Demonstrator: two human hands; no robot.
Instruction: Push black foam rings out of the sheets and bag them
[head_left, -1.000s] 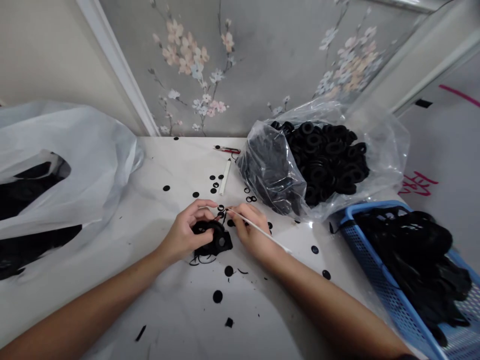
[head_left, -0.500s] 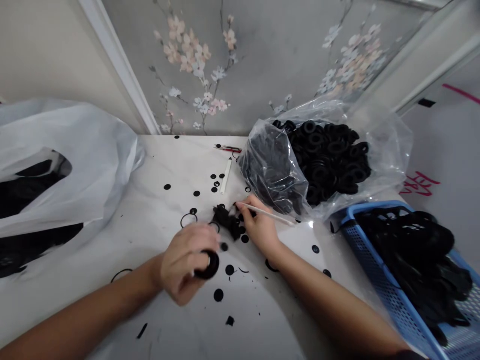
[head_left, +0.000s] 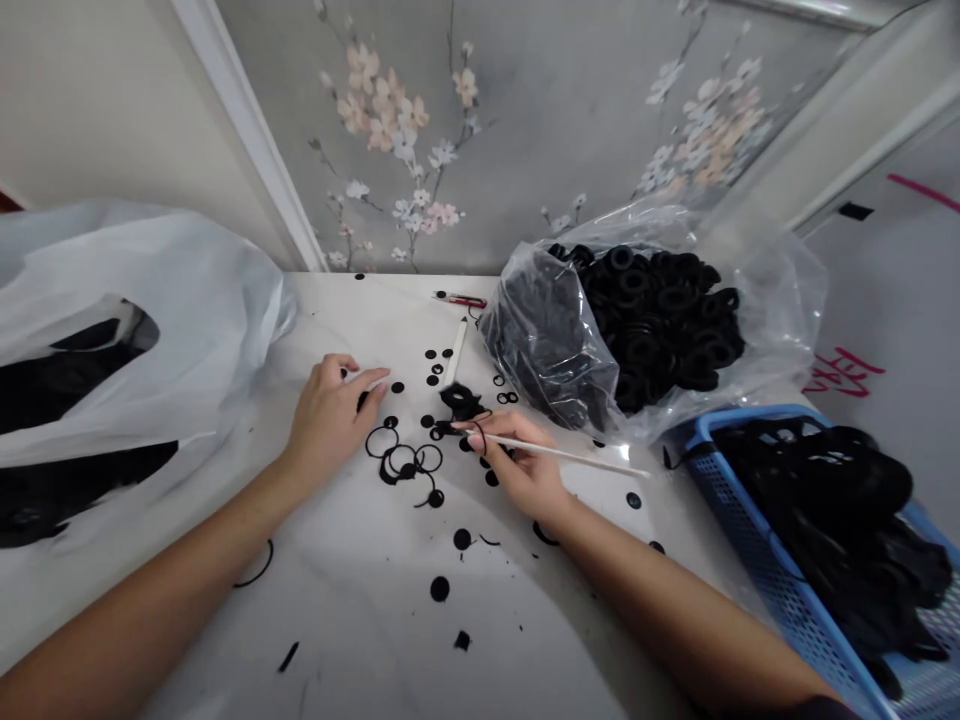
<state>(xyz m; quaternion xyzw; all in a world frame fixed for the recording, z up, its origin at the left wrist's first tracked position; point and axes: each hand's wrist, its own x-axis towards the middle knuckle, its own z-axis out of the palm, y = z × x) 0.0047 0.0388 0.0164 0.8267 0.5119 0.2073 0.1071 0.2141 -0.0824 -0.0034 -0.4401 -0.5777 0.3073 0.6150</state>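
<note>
My right hand [head_left: 523,467] is shut on a thin white stick [head_left: 574,455], whose tip lies by a ragged black rubber piece [head_left: 461,403]. My left hand [head_left: 328,418] rests on the table with its fingers apart, and I see nothing in it. A small black disc [head_left: 363,401] sits at its fingertips. Between my hands lie several thin black rubber rings [head_left: 401,455], some of them tangled. Loose black discs [head_left: 462,539] are scattered on the white marble-patterned table [head_left: 360,610].
A clear plastic bag of black rubber rings [head_left: 652,320] stands at the back right. A blue mesh basket [head_left: 757,530] of black pieces sits at the right edge. A white plastic bag [head_left: 142,290] lies at the left. A red-handled tool [head_left: 459,300] and a white stick [head_left: 454,352] lie at the back.
My left hand has moved up and to the left and no longer holds the thick black ring. Thin rings now lie between my hands. The ragged black piece has shifted slightly away from me.
</note>
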